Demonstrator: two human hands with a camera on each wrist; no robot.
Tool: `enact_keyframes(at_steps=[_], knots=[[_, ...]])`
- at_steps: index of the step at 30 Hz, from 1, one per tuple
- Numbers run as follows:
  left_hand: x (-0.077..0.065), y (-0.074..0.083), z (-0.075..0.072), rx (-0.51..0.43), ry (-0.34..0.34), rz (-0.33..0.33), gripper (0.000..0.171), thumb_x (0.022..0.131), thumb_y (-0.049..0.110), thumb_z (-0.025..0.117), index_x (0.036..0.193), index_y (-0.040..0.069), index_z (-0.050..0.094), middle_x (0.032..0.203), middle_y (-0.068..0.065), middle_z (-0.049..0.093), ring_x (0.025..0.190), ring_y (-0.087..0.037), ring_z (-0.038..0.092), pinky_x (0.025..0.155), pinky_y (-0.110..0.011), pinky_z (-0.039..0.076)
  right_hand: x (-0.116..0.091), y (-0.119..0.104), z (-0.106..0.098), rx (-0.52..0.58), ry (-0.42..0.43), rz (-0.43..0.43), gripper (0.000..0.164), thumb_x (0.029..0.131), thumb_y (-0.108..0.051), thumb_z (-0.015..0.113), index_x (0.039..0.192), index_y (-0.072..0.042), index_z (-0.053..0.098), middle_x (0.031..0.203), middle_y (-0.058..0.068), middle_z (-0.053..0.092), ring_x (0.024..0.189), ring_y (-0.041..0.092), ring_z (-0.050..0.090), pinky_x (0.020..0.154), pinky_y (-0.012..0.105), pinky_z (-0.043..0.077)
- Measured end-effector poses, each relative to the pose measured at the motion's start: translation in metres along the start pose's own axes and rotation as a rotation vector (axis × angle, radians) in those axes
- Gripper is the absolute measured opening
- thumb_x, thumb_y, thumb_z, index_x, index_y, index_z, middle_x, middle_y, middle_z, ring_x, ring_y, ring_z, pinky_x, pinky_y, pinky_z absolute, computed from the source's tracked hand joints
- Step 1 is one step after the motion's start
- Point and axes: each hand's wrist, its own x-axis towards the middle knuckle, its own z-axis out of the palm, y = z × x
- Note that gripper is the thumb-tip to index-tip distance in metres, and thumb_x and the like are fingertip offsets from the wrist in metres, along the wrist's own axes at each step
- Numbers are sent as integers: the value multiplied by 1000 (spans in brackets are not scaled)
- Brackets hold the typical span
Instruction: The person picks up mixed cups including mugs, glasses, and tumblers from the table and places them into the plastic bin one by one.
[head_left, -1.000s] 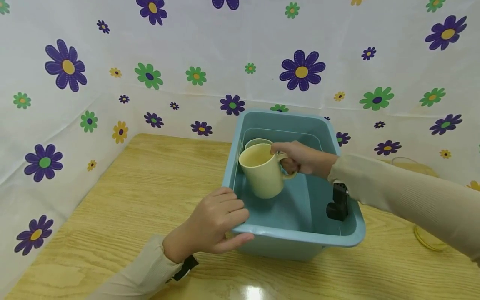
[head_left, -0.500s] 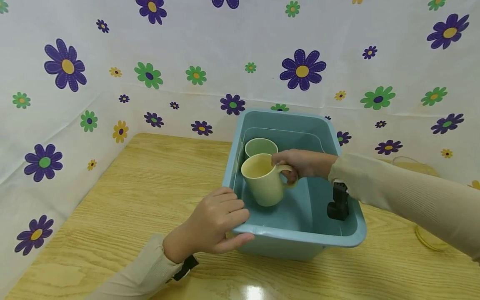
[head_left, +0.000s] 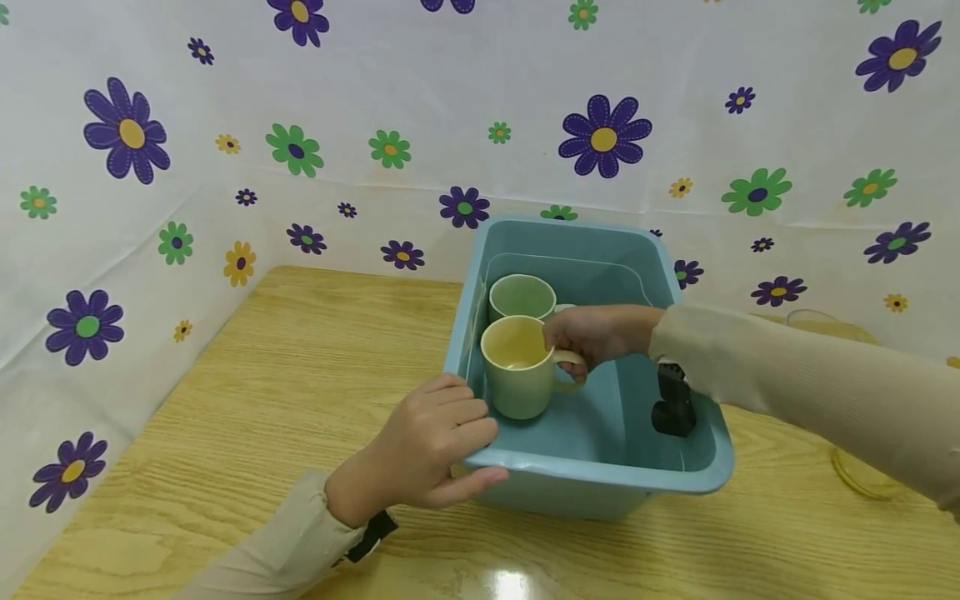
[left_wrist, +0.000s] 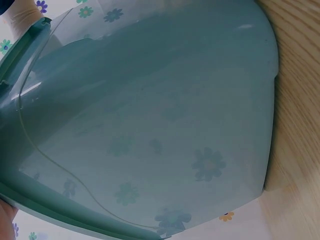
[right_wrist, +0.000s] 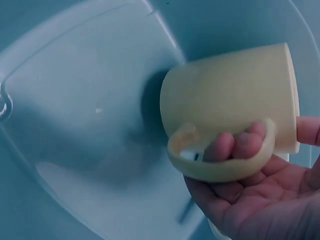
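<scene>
A pale yellow mug [head_left: 519, 390] stands nearly upright, low inside the blue plastic tub [head_left: 600, 477]. My right hand [head_left: 600, 332] holds it by the handle, with fingers through the loop and the thumb at the mug's rim, as the right wrist view [right_wrist: 230, 95] mug shows. Whether its base touches the tub floor I cannot tell. Just behind it is a light green mug [head_left: 522, 293], partly hidden by the yellow one and my hand. My left hand [head_left: 431, 442] grips the tub's near left corner, fingers over the rim and thumb outside.
The tub stands on a wooden table [head_left: 315, 367]. A white cloth with printed flowers [head_left: 525, 100] hangs behind and to the left. At the right, partly under my sleeve, is a clear yellow-rimmed object [head_left: 862, 475].
My right hand has lowered the yellow mug toward the near part of the tub and turned it more upright, uncovering more of the green mug. The left hand has stayed on the rim.
</scene>
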Motion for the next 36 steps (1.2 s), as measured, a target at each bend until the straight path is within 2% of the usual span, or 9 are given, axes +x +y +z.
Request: enact_keyframes(at_steps=[5, 12, 23, 32, 36], knots=[[-1, 0, 0, 1, 5, -1, 52, 99, 43, 31, 63, 13, 53, 55, 3, 45, 55, -11, 45, 67, -27, 44, 4, -1, 2, -20, -33, 32, 33, 88, -12, 35, 59, -8, 50, 52, 1, 48, 52, 16, 43, 64, 30, 46], [0, 1, 1, 4, 7, -1, 52, 99, 43, 31, 64, 13, 53, 55, 3, 45, 55, -11, 45, 68, -27, 45, 10, -2, 4, -63, -33, 69, 33, 86, -12, 37, 57, -7, 50, 53, 1, 49, 53, 16, 45, 66, 30, 47], [1, 0, 0, 6, 20, 13, 51, 99, 42, 32, 62, 13, 51, 55, 3, 42, 55, -11, 44, 67, -27, 45, 14, -3, 4, -119, -97, 121, 27, 89, -13, 37, 69, -4, 54, 61, 1, 54, 58, 14, 49, 71, 29, 48], [0, 0, 1, 1, 19, 12, 50, 99, 42, 32, 62, 13, 50, 55, 3, 43, 55, -11, 44, 68, -27, 45, 11, -4, 2, -177, -117, 161, 30, 95, -14, 35, 85, 2, 58, 69, 3, 60, 67, 14, 57, 86, 37, 47], [1, 0, 1, -5, 22, 9, 50, 99, 42, 32, 62, 13, 50, 55, 4, 42, 54, -11, 43, 67, -27, 44, 9, -4, 1, -202, -118, 148, 29, 96, -15, 35, 90, 3, 58, 71, 3, 61, 70, 14, 57, 89, 37, 45]])
